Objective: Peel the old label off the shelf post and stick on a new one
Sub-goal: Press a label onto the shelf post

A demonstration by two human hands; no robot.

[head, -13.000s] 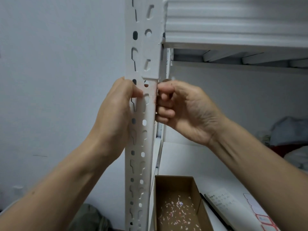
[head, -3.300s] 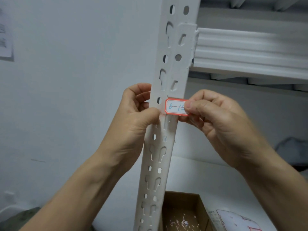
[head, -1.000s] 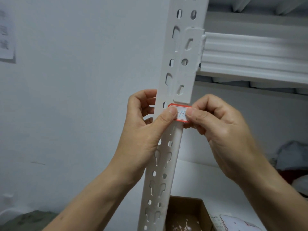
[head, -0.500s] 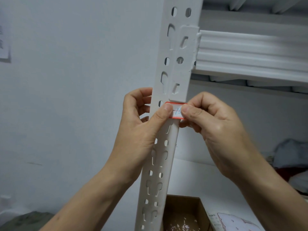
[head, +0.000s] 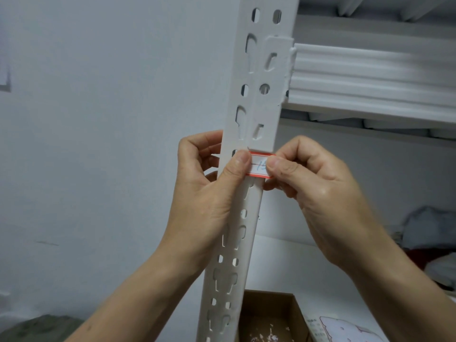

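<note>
Pressing down now: both thumbs are on the new label (head: pixel 259 166), the red-bordered sticker lying across the front face of the shelf post (head: pixel 249 218), just under the bracket plate where the shelf beam (head: pixel 370 77) meets it. The left hand (head: pixel 209 191) wraps the post, its fingers (head: pixel 197 149) curled behind and its thumb pinning the label's left end. The right hand (head: pixel 318 186) has its fingers folded in and its thumb flat on the right end, so both hands are closed on post and label together.

What has changed? A few seconds back the label was held out by the right hand with its left part free and the writing plain to read; half a second ago the thumbs had only just met on it. Now it sits square against the metal, with only a strip of blue handwriting showing between the thumbs. No old label shows on the post, so by my reading the peeling is done and this is the final smoothing. Whether the right edge wraps the post's corner I cannot tell; the thumb hides it.

Around the work: a brown cardboard box (head: pixel 269 314) stands below on the lower shelf (head: pixel 283 262), scraps of paper in its bottom, and beside it lies a sheet of blank labels (head: pixel 343 332). The keyhole slots in the post lie right under the label and could leave parts of it unsupported. Nothing else crowds the hands.
</note>
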